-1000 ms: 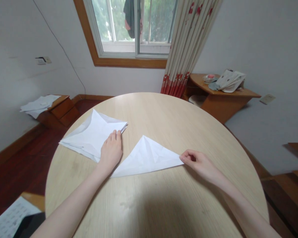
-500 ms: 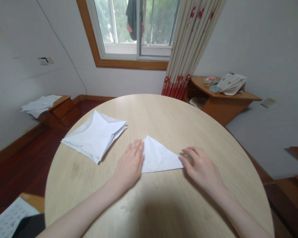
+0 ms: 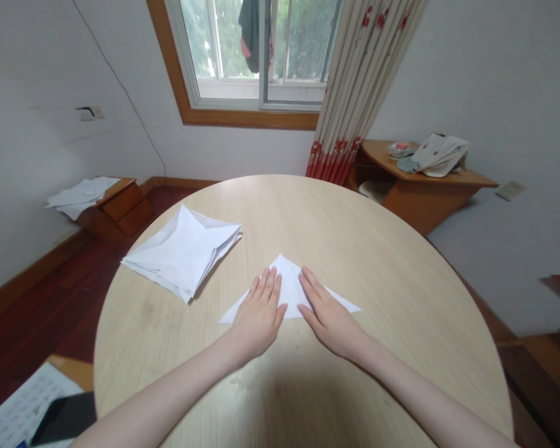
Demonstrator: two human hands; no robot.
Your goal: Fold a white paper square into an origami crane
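Observation:
A white sheet of paper, folded into a wide triangle, lies flat on the round wooden table with its peak pointing away from me. My left hand rests palm down on its left half, fingers stretched out. On the right half lies my right hand, also flat with its fingers extended. Both hands cover part of the paper, while its peak, middle and two side corners show. To the left sits a stack of folded white paper, not touched by either hand.
Beyond the table, a corner desk by the curtain carries a cloth bag. A small cabinet with papers on it stands at the left wall. At lower left are a printed sheet and a black phone.
My right hand has left the paper's right corner and moved inward to lie flat on it. My left hand now rests further onto the paper, uncovering the left corner.

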